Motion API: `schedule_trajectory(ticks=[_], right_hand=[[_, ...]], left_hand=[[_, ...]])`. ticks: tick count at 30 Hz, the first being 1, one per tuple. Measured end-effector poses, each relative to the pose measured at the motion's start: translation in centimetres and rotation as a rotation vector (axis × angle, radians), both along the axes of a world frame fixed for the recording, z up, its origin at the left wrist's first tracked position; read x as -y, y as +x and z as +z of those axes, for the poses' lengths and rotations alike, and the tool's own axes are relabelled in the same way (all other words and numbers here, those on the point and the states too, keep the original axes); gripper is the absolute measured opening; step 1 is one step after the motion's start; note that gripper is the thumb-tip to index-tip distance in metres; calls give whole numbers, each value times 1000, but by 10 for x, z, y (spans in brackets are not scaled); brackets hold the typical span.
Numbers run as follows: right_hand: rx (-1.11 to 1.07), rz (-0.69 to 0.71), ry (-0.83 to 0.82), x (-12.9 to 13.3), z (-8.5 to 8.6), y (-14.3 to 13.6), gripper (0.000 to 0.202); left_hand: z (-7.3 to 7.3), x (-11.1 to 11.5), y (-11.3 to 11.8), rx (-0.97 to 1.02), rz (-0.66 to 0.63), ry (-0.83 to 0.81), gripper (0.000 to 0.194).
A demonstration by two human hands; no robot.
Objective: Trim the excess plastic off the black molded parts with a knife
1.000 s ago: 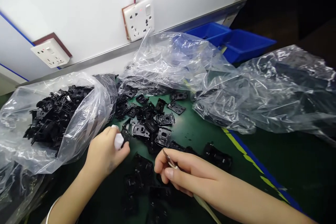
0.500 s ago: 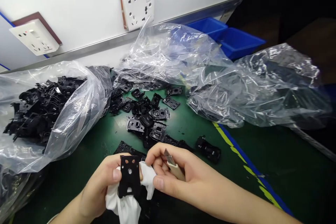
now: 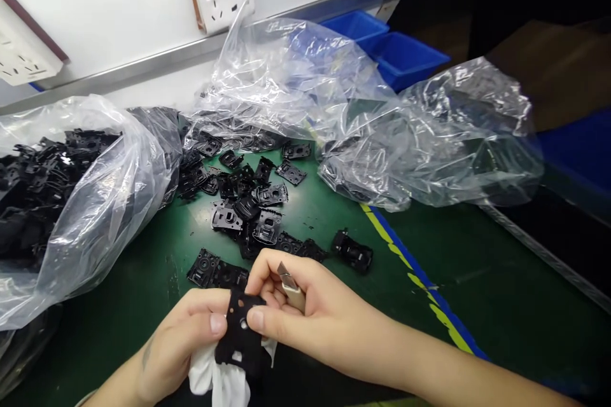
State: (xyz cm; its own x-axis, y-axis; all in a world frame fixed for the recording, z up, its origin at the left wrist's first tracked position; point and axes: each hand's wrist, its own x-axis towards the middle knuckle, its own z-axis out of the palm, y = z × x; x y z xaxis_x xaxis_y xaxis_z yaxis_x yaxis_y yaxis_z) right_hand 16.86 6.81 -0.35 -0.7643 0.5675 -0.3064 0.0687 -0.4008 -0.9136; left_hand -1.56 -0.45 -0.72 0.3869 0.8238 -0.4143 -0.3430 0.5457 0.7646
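Observation:
A flat black plastic part (image 3: 238, 337) with small holes is held upright between my two hands. My left hand (image 3: 179, 343) pinches its left edge, with a white cloth (image 3: 219, 381) hanging below and behind the part. The thumb of my right hand (image 3: 315, 311) presses on the part's right side. A cutter with a pale handle (image 3: 293, 296) also rests in my right hand, its blade pointing up and away. Just beyond my hands lie more black parts (image 3: 203, 267) on the green table (image 3: 157, 254).
At the left a clear plastic bag (image 3: 109, 203) holds many black parts. Another clear bag (image 3: 372, 152) spreads across the back and right. Blue bins (image 3: 405, 57) stand behind it. A single black part (image 3: 352, 250) lies right of the pile.
My right thumb and fingers have moved from the white cloth onto the black part, which now tilts slightly. The camera view has shifted, so the background sits further left and higher.

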Motion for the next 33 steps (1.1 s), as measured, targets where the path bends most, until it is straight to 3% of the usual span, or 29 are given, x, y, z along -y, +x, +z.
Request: schedule_trajectory(ticks=[6,14,19,21,27,33], right_hand=[[4,-92,-82,-2,2,1,33],[16,-73,-56,-7,3,1,22],[-6,-11,-80,-3,1,1,18],[-13,7,-87,-1,2,0,15],[-58,68,-79,5,4,0,12],[64,76,133,4,0,3,11]], left_hand=[[5,1,-8,-118,66,-13,34],[9,6,-19,-505,443,303,33],[5,11,-4,-713,288,785,32],[1,9,0,-745,233,856,35],[2,12,-4,-682,32,626,40],[8,18,-5,-824,63,555,42]])
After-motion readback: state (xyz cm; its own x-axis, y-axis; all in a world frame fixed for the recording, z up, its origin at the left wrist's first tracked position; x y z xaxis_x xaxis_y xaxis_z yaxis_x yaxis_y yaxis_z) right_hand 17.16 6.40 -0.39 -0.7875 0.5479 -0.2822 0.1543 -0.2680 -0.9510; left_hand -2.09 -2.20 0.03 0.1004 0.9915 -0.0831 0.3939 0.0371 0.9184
